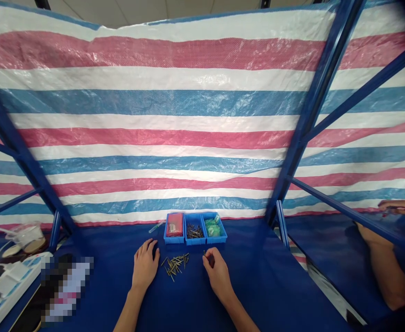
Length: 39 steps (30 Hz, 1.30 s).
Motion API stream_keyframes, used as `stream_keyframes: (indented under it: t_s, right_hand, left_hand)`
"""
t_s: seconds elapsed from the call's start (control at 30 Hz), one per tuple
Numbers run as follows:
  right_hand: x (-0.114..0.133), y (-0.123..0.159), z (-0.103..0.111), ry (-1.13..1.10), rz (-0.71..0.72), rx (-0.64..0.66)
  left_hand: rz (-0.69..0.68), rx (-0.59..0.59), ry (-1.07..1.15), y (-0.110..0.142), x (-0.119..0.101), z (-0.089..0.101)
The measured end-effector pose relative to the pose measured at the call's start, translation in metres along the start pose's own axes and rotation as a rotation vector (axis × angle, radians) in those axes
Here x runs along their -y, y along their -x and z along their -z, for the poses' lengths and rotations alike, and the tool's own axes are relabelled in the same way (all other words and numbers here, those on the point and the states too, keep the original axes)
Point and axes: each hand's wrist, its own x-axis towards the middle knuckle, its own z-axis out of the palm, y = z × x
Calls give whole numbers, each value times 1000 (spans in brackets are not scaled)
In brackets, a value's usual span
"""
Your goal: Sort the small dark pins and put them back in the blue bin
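Observation:
My left hand (146, 263) lies palm down on the blue table, fingers stretched out, just left of a loose pile of thin brass-coloured screws (175, 264). To the right of that pile, my right hand (218, 273) is closed in a pinch. A tiny dark tip shows at its thumb and forefinger, too small to name. Beyond both hands stand three joined blue bins. The left bin (173, 240) holds a red packet (175, 224), the middle bin (196, 241) dark screws (194, 231), and the right bin (216, 240) green plastic bags (213, 227).
A small clear green-tipped packet (156, 227) lies left of the bins. At the left are a white power strip (14, 288) with plugs and a dark phone-like object (38, 299). Blue metal posts (294, 138) flank the table before a striped sheet. Another person's arm (378, 249) is at right.

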Motion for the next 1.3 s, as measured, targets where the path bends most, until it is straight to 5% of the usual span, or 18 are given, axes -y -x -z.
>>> stream_keyframes:
  t_s: [0.4,0.67,0.87,1.3]
  right_hand:
    - [8,-1,8,-10,54,72]
    - [9,1,7,-140,-174,174]
    - [13,-1,9,-87,32,117]
    - [19,3,8,-52,76,105]
  left_hand:
    - [0,3,6,0,-2,4]
    - [4,6,8,0,-3,6]
    - [13,20,-1,-1,-5,7]
    - [8,8,10,0,-3,4]
